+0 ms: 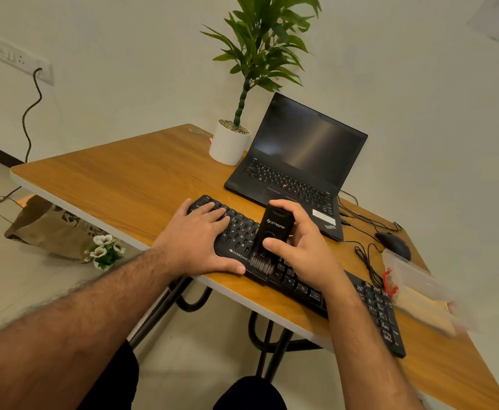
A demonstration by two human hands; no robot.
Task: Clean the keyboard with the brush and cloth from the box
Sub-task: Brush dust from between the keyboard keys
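Note:
A black keyboard (372, 303) lies along the near edge of the wooden table (118, 176). My left hand (198, 241) rests flat on the keyboard's left end, fingers spread over the keys. My right hand (298, 244) grips a black brush (272, 232) held upright, its bristles down on the keys near the front edge. A clear plastic box (420, 288) with a red clasp stands at the right, blurred. No cloth is visible.
An open black laptop (298, 161) sits behind the keyboard, with a white potted plant (229, 143) to its left. A black mouse (393, 244) and tangled cables lie at the right. A paper bag (47, 226) and small flowers are on the floor at left.

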